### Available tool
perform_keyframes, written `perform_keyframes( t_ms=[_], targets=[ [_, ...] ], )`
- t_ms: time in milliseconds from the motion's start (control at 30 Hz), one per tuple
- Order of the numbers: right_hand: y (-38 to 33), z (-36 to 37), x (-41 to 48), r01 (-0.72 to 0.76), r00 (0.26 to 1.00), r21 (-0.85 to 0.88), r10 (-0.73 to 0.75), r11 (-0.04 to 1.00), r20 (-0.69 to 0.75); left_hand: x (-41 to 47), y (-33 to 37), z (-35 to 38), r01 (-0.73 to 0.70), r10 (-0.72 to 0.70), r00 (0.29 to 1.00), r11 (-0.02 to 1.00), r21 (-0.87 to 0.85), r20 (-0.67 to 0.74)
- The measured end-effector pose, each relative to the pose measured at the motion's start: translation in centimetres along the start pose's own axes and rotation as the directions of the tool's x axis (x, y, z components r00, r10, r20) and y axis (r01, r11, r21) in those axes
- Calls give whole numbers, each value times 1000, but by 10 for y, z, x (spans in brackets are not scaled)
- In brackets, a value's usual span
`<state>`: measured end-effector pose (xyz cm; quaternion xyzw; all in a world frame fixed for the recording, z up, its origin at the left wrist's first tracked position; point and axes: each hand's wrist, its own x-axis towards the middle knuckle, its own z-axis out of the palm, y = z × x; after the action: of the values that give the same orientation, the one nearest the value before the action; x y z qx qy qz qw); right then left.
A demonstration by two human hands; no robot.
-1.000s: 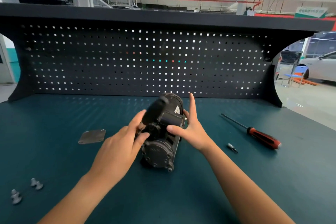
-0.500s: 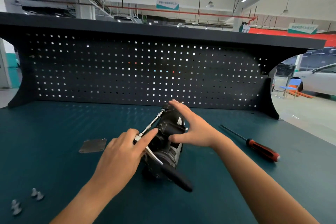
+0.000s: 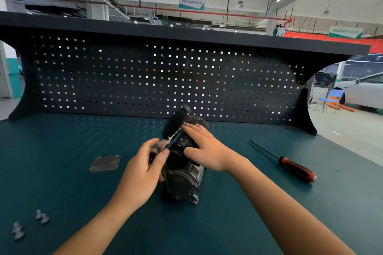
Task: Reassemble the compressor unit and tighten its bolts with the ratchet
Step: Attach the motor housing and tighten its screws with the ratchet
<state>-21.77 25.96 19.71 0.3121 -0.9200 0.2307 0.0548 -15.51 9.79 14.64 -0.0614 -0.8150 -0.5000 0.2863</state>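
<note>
The dark compressor unit (image 3: 182, 180) lies on the green bench top, its round bolted end facing me. My left hand (image 3: 143, 170) pinches the head end of the ratchet (image 3: 176, 122) between thumb and fingers at the unit's upper left side. The ratchet's black handle points up and away, blurred by motion. My right hand (image 3: 205, 149) lies flat over the top of the unit with straight fingers, steadying it. The bolt under the ratchet head is hidden by my fingers.
A thin metal cover plate (image 3: 105, 163) lies left of the unit. Several loose bolts (image 3: 41, 216) sit near the front left edge. A red-handled screwdriver (image 3: 290, 164) lies to the right. A black pegboard (image 3: 165, 78) closes off the back.
The ratchet handle has swung from pointing toward me at the front of the unit back up and away. My right hand has settled flatter on the unit's top.
</note>
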Motion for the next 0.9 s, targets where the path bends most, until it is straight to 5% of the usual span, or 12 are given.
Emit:
perform_keyframes(
  t_ms=[100, 200, 267, 367, 467, 600, 667, 767, 833, 900],
  targets=[
    [1, 2, -2, -20, 1000, -63, 19, 998, -13, 6, 9, 3, 295, -294, 954, 893, -339, 55],
    [2, 4, -5, 4, 1000, -178, -9, 984, -24, 11, 19, -1, 546, -528, 810, 523, -655, 254],
    [4, 1, -6, 10, 1000, -190, -11, 982, -3, 13, 20, -6, 601, -544, 758, 368, -709, 361],
    [4, -8, -3, 36, 999, -228, -29, 973, 35, 13, 17, -8, 614, -538, 756, 387, -688, 372],
    [1, -14, 3, 55, 997, -286, -39, 957, 61, 14, 14, -9, 575, -523, 806, 580, -577, 278],
    [-3, -11, 10, 57, 995, -355, -25, 933, 94, 19, 12, -18, 285, -274, 957, 949, -134, 97],
    [-3, -8, 12, 54, 995, -312, -23, 949, 101, 20, 9, -23, 17, -41, 994, 974, 225, 103],
    [-1, -7, 14, 75, 992, -275, -43, 959, 118, 18, 13, -30, -370, 267, 929, 716, 592, 258],
    [-1, -8, 15, 99, 988, -306, -58, 947, 141, 19, 9, -33, -595, 423, 800, 471, 651, 426],
    [0, -11, 17, 123, 983, -352, -65, 928, 172, 21, 6, -36, -677, 508, 717, 346, 650, 477]
  ],
)
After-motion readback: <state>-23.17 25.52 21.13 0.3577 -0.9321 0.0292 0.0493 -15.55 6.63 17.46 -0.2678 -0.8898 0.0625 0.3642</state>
